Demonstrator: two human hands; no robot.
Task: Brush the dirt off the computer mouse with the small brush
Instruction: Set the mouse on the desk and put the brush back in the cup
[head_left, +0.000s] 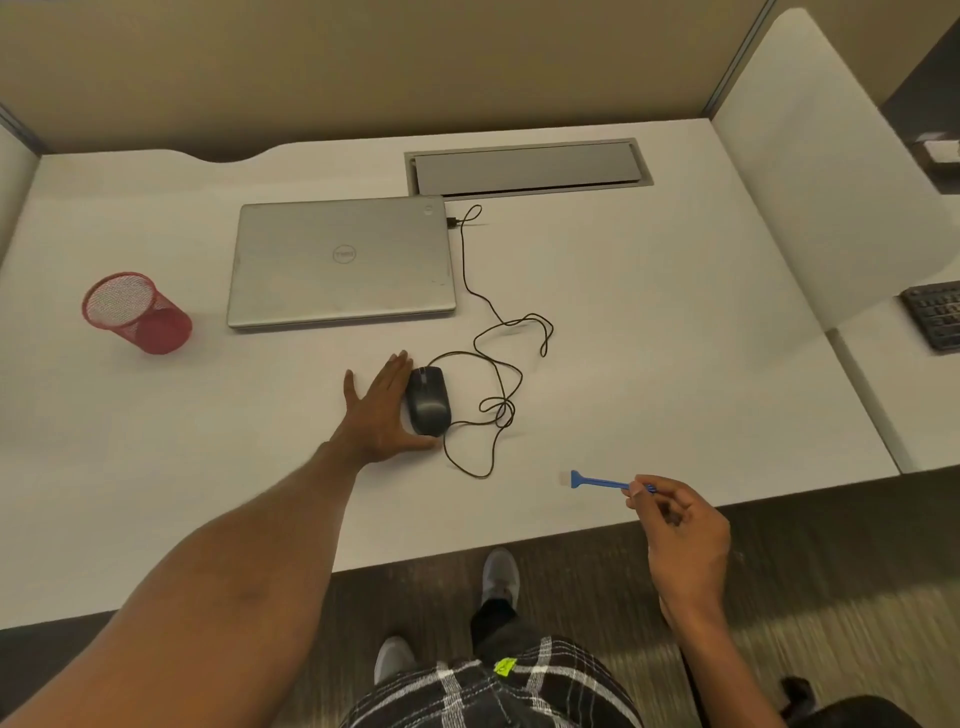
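Observation:
A black wired computer mouse lies on the white desk in front of the laptop. My left hand rests flat on the desk against the mouse's left side, fingers spread, thumb curled around its near end. My right hand hovers near the desk's front edge, pinching the end of a small blue brush. The brush points left, with pale bristles at its tip, well to the right of the mouse and apart from it.
A closed silver laptop lies behind the mouse, and the mouse's black cable loops loosely to its right. A red mesh cup stands at the left. A grey cable hatch sits at the back. A keyboard is on the neighbouring desk.

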